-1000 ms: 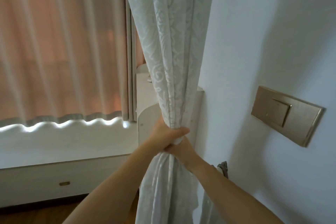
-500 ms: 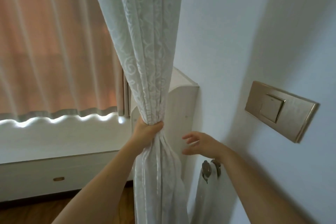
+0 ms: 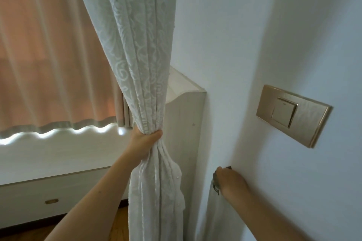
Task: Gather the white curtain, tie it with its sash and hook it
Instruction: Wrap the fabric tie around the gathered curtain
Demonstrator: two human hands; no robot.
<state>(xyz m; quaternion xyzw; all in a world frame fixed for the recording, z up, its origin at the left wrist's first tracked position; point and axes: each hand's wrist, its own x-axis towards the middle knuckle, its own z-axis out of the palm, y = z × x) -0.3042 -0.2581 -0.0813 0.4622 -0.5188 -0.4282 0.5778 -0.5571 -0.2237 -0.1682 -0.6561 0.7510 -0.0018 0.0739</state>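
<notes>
The white patterned curtain (image 3: 137, 55) hangs from the top of the view and is bunched into a narrow bundle at mid height. My left hand (image 3: 146, 144) grips that bundle, fingers wrapped round it. Below my grip the fabric falls loose toward the floor. My right hand (image 3: 228, 181) is down at the wall, covering the metal hook (image 3: 215, 186). The white sash (image 3: 212, 213) hangs from the hook along the wall. The fingers of my right hand are hidden, so I cannot tell whether they hold the sash or hook.
A gold switch plate (image 3: 291, 115) sits on the white wall to the right. A white wooden panel (image 3: 184, 123) stands behind the curtain against the wall. A peach curtain (image 3: 49, 55) covers the window at left, above a white drawer unit (image 3: 39, 197).
My right hand let go of the curtain bundle and moved right and down to the wall hook. My left hand keeps its grip on the gathered curtain.
</notes>
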